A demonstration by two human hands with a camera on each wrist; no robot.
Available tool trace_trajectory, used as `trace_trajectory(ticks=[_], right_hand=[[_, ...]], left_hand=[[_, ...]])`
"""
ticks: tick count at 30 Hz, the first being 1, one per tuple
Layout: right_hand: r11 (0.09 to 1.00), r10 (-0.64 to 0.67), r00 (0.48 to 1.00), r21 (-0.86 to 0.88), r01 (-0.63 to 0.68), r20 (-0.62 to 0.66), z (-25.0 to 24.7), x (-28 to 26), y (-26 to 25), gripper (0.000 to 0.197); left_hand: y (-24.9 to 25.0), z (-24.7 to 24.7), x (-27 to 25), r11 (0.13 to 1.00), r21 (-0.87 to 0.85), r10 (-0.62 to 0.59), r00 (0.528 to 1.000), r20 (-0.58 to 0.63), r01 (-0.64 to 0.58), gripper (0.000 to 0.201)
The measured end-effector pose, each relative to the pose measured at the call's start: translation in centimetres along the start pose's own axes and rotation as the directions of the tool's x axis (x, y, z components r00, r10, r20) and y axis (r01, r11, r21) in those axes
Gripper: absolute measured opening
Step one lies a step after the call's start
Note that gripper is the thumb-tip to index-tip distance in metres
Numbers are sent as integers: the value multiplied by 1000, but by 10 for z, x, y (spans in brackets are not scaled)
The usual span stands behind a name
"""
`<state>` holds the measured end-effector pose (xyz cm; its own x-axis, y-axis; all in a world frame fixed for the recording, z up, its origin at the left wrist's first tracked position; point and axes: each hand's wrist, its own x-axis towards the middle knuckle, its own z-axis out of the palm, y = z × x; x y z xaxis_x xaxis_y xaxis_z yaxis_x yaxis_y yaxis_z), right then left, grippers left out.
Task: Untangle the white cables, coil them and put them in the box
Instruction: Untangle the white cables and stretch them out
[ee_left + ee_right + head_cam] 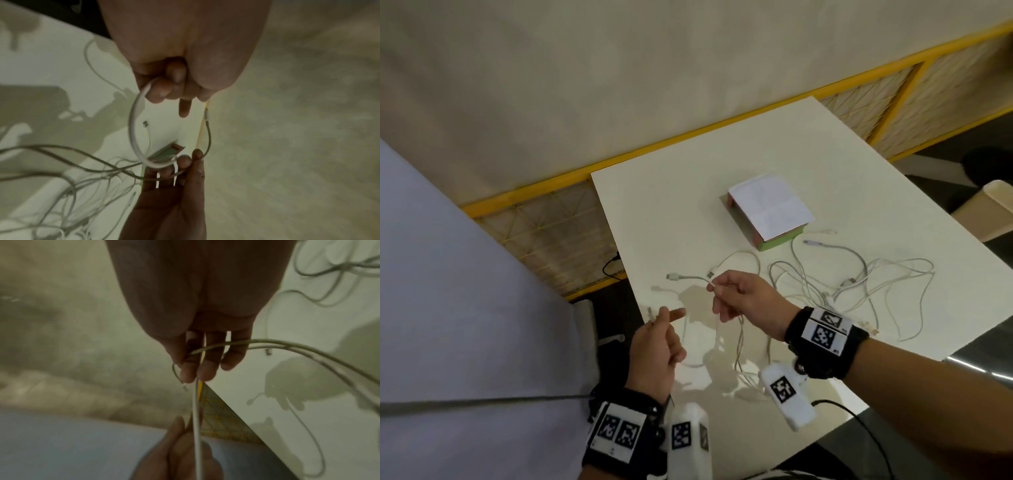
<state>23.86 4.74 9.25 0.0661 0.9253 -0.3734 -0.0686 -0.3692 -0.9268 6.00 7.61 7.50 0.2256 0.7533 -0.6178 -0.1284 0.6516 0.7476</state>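
On the white table point(654, 212) stands a box point(770, 209) with a white paper top and a green and red side. A loose tangle of white cables point(835, 284) sprawls in front of it and to its right. My right hand point(717, 291) is raised over the table's near left part and pinches a white cable point(690, 278) close to its plug. That thick cable point(133, 126) bends in a loop to my left hand point(170, 87), whose curled fingers grip it. In the right wrist view the cable point(195, 418) runs from my right hand point(197, 371) to my left hand point(179, 454).
A yellow-framed mesh rail point(688, 137) runs behind the table, with a beige wall above. A pale surface point(448, 308) fills the left. A beige seat point(989, 212) stands at the far right. A black cord point(609, 265) lies beside the table's left edge.
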Motion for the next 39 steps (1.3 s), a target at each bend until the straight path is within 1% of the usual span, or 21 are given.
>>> trace_trajectory(ticks=[2, 4, 7, 10, 11, 13, 14, 16, 17, 18, 19, 22, 24, 26, 29, 32, 33, 35, 36, 38, 39], right_hand=[[985, -82, 996, -149, 88, 47, 0, -10, -1, 11], [948, -123, 988, -281, 146, 97, 0, -19, 4, 10], [902, -162, 978, -382, 202, 135, -6, -29, 11, 12], [841, -189, 962, -473, 263, 198, -16, -35, 15, 16], [814, -223, 953, -499, 297, 203, -20, -36, 15, 19], [757, -324, 930, -543, 364, 171, -31, -39, 19, 30], [747, -349, 928, -559, 361, 134, -37, -41, 21, 39], [755, -329, 943, -588, 291, 45, -51, -45, 24, 53], [750, -311, 950, -612, 251, 7, -58, -46, 25, 56], [738, -297, 955, -640, 214, -22, -67, -48, 28, 53], [722, -280, 959, -667, 183, -41, -76, -49, 32, 44], [641, -175, 981, -766, 51, -81, -111, -51, 48, 10], [626, -84, 988, -778, -46, -126, -135, -56, 58, 9], [615, -53, 988, -785, -82, -144, -152, -62, 63, 13], [588, -55, 974, -795, -147, -221, -174, -71, 66, 17], [592, -68, 958, -784, -186, -279, -191, -79, 70, 22], [582, -56, 956, -788, -202, -287, -194, -82, 72, 22], [547, -44, 949, -802, -240, -314, -200, -85, 76, 20], [528, -47, 939, -807, -265, -340, -204, -86, 78, 19], [484, -67, 907, -809, -335, -415, -214, -89, 80, 21], [477, -80, 891, -802, -360, -448, -220, -91, 80, 20]], left_hand=[[5, 13, 3, 999, -26, -21, 1000, 18, 21, 39], [8, 24, 4, 995, -89, -37, 998, 59, 42, 46], [7, 34, 2, 987, -153, -31, 991, 126, 51, 53], [3, 39, 1, 990, -137, -1, 990, 143, 21, 42], [2, 39, 1, 988, -152, 15, 990, 137, 6, 38], [0, 40, 3, 972, -233, 27, 994, 110, -1, 37], [1, 39, 4, 956, -293, 25, 995, 94, 4, 38], [4, 34, 7, 907, -422, 30, 998, 57, -4, 41], [7, 31, 9, 882, -471, 41, 999, 34, -20, 42], [10, 27, 10, 862, -505, 52, 999, 8, -41, 43], [13, 22, 12, 850, -523, 60, 998, -24, -64, 43], [20, 3, 18, 843, -525, 68, 991, -113, -117, 44], [22, -9, 22, 849, -508, 76, 986, -150, -143, 42], [23, -16, 22, 855, -497, 73, 983, -171, -150, 36], [25, -26, 21, 842, -508, 78, 973, -219, -181, 30], [24, -35, 21, 833, -511, 77, 960, -268, -210, 44], [24, -36, 20, 833, -513, 74, 959, -272, -210, 41], [23, -38, 20, 819, -521, 87, 950, -298, -239, 21], [23, -42, 20, 801, -534, 93, 937, -335, -270, 19], [25, -56, 22, 761, -557, 89, 905, -417, -332, 23], [25, -64, 24, 751, -565, 79, 895, -439, -343, 26]])
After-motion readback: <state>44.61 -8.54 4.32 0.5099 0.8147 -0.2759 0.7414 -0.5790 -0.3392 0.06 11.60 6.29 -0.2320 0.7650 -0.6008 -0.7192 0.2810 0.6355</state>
